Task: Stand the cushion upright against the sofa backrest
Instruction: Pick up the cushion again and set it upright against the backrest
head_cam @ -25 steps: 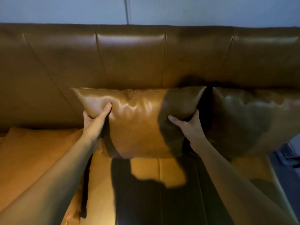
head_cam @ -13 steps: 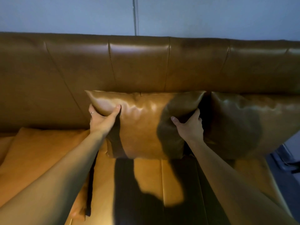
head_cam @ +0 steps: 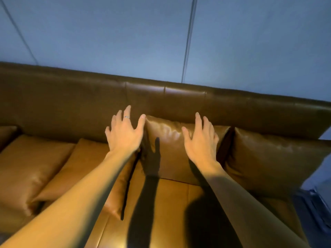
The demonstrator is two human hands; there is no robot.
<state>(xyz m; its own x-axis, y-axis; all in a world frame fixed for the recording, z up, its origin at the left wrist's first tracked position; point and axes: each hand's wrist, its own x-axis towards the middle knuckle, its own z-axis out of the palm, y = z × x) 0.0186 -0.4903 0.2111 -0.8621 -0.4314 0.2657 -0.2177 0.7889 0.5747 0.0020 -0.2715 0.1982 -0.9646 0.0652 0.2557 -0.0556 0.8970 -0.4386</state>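
A tan leather cushion point(head_cam: 169, 151) stands upright on the seat, its back leaning on the brown sofa backrest point(head_cam: 179, 102). My left hand point(head_cam: 125, 131), with a ring on one finger, is spread open at the cushion's left edge, holding nothing. My right hand point(head_cam: 200, 138) hovers open in front of the cushion's upper right part, fingers apart. Whether either hand still touches the leather is unclear. Both arms cast dark shadows on the cushion and seat.
A second upright cushion point(head_cam: 268, 158) leans on the backrest to the right. Two cushions point(head_cam: 32, 167) point(head_cam: 86, 167) lie flat on the seat to the left. The sofa seat point(head_cam: 170, 212) stretches in front; a blue-grey wall point(head_cam: 161, 42) rises behind.
Both hands let go of the cushion's sides and spread open. The view tilted upward and pulled back, showing more wall and the flat cushions on the left.
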